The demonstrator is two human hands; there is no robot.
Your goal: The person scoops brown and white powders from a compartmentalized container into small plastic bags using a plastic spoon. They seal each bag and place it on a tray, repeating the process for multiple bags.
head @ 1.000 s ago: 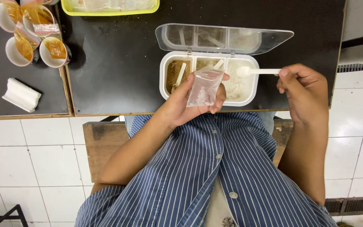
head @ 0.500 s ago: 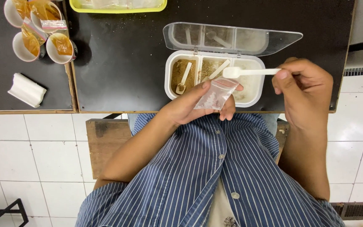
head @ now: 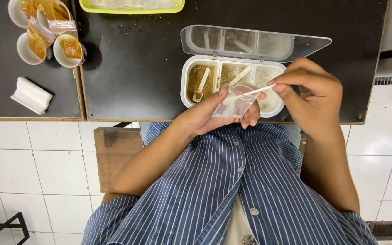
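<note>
My left hand (head: 205, 115) holds a small clear plastic bag (head: 236, 102) with its mouth held open, just in front of a white three-part spice box (head: 188, 68). My right hand (head: 311, 95) pinches a small white spoon (head: 255, 92) whose tip sits inside the bag's mouth. White powder lies in the bag. The box's left part holds brown powder with a spoon (head: 201, 85) in it, the middle part holds tan powder with another spoon (head: 237, 76), the right part is pale. Its clear lid (head: 255, 43) stands open behind.
Several white cups (head: 66, 51) with filled orange bags stand at the far left of the black table (head: 132, 68). A white block (head: 31, 95) lies near the front left edge. A yellow tray (head: 132, 7) sits at the back. A wooden stool (head: 114, 149) is under me.
My right hand has brought the spoon left and down, from above the box's right part into the bag's mouth. The left hand has tilted the bag flatter.
</note>
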